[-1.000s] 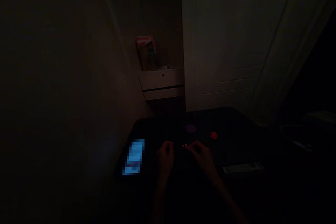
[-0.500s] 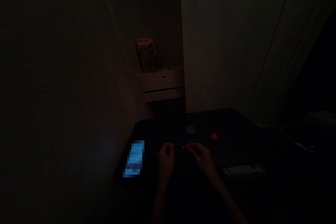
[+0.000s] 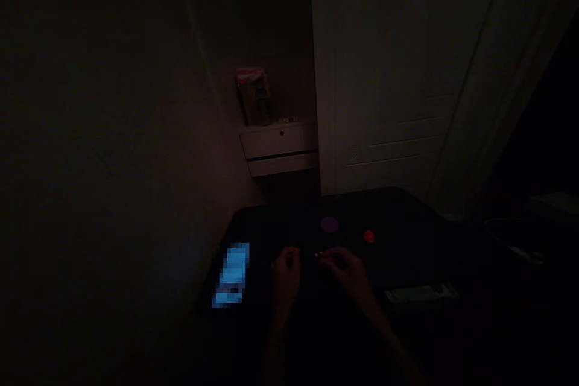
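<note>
In the dim head view, both hands are over a dark table (image 3: 280,223). My right hand (image 3: 347,266) is closed in a pinch, with tiny bright orange beads (image 3: 318,254) at its fingertips. My left hand (image 3: 286,268) is closed too, thumb and fingers together a little left of the beads; whatever it pinches, perhaps a thin thread, is too dark to make out. Beyond the hands lies a flat purple disc (image 3: 330,225). A small red lump (image 3: 369,236) rests behind and to the right of my right hand.
A lit, pixelated blue screen (image 3: 233,274) lies at the table's left side. Near the right front is a long pale packet (image 3: 420,294). Behind the table stand a white drawer unit (image 3: 283,145) with a red-topped box (image 3: 251,93) and a pale panelled door (image 3: 384,72). A cable (image 3: 497,235) lies at right.
Both hands stay almost in place. The right fingers have shifted very slightly around the beads.
</note>
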`<state>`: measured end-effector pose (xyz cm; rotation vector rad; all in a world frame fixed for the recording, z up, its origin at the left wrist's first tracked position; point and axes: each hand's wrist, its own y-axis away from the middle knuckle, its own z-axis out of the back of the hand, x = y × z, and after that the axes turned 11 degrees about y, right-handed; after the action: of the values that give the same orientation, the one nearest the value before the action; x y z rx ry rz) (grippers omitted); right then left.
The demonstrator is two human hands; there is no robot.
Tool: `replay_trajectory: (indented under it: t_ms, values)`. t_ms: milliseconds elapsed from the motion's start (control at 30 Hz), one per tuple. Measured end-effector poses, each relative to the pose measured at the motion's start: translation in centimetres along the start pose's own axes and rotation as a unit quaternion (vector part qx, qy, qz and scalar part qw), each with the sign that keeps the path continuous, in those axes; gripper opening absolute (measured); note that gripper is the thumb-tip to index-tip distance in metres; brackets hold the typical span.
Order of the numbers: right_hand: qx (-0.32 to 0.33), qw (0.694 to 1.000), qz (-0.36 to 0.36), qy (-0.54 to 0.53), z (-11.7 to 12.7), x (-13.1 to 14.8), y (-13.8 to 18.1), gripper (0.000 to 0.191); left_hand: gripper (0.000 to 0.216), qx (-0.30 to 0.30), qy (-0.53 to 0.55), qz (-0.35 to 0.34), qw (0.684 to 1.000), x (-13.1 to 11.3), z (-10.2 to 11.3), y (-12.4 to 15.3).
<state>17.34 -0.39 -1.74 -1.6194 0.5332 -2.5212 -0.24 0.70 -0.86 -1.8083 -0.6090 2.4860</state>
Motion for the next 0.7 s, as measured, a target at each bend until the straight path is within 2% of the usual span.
replay_trajectory:
  t_ms: [233, 367, 700]
  values:
    - [0.002, 1.000, -0.024, 0.017, 0.1, 0.4, 0.0, 0.038, 0.036, 0.005, -0.002, 0.011, 1.000, 0.0, 0.0, 0.0]
    - [0.000, 1.000, -0.014, 0.024, 0.2, 0.2, 0.1, 0.045, 0.037, 0.001, -0.017, 0.014, 1.000, 0.0, 0.0, 0.0]
    - [-0.022, 0.999, 0.024, -0.002, -0.1, -0.7, -0.2, 0.031, 0.038, 0.001, -0.007, 0.010, 1.000, 0.1, -0.1, -0.1]
